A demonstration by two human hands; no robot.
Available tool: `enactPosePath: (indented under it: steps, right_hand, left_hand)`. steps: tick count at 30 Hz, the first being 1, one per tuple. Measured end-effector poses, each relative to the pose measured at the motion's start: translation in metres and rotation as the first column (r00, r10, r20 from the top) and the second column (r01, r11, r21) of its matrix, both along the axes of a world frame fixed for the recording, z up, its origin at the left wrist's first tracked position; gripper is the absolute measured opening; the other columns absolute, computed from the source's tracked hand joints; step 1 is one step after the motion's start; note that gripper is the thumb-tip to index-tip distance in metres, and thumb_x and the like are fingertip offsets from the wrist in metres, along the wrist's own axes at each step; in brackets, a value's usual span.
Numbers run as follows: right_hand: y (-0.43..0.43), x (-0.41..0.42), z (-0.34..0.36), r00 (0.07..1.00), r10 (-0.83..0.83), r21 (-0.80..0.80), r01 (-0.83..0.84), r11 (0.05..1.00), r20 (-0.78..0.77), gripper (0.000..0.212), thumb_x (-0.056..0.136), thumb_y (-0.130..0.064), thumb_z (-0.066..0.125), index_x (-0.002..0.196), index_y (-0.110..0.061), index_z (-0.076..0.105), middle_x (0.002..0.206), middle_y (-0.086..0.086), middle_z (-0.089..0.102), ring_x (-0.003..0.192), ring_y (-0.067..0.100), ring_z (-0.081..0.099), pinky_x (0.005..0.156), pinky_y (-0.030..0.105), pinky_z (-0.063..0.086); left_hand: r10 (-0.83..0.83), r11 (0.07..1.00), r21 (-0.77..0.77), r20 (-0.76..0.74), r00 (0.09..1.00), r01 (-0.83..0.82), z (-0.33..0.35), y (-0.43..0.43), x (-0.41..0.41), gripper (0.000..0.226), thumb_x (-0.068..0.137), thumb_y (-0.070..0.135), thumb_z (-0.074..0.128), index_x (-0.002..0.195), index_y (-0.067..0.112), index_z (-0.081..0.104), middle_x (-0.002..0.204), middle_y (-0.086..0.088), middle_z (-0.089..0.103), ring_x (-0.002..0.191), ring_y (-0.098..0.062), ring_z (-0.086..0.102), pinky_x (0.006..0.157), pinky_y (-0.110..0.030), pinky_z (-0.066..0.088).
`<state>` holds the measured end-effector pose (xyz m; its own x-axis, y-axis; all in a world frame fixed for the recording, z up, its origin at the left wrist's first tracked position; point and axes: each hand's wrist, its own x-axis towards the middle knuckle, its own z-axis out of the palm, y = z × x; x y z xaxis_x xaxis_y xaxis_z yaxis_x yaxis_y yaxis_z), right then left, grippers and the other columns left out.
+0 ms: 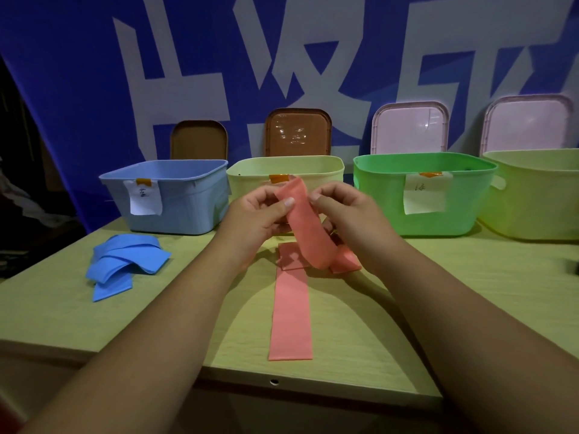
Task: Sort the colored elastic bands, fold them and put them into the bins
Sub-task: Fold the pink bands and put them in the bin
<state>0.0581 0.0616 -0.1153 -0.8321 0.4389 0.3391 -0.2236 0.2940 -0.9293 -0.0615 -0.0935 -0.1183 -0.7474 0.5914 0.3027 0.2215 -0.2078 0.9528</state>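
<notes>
A flat pink elastic band (290,314) lies on the pale wooden table (470,292), its long axis running from the near edge toward the far edge. Just beyond it, the left hand (260,214) and right hand (341,211) each pinch the raised upper end of a second pink elastic strip (305,227), which slopes down to the table. A heap of blue elastic bands (125,264) sits toward the left edge. Along the far edge stand a blue plastic bin (188,198), a pale yellow bin (250,180), a green bin (385,208) and a yellow-green bin (532,198).
</notes>
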Motion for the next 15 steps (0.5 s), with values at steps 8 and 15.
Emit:
enactPosePath:
  steps: [8,15]
  right_hand:
    - [0.0014,0.0028,0.0018,0.998,0.064,-0.062,-0.066,0.996,-0.018,0.014,0.106,-0.027,0.068,0.107,-0.019,0.079,0.092,0.001,0.079,0.061,0.022,0.066,0.054,0.031,0.053]
    - [0.0014,0.0018,0.0020,0.997,0.069,-0.112,-0.071,0.991,-0.017,0.014,0.104,-0.029,0.071,0.108,-0.020,0.080,0.099,0.003,0.080,0.064,0.022,0.068,0.055,0.036,0.053]
  left_hand:
    - [0.123,0.987,-0.091,-0.087,0.989,-0.130,0.0029,-0.0008,0.0009,0.031,0.096,0.029,0.079,0.123,0.020,0.067,0.109,0.000,0.080,0.102,-0.022,0.078,0.091,-0.045,0.065]
    - [0.097,0.988,-0.096,-0.240,0.966,-0.123,0.0024,-0.0017,0.0055,0.014,0.104,0.029,0.070,0.104,0.021,0.082,0.094,-0.003,0.078,0.083,-0.018,0.070,0.084,-0.043,0.062]
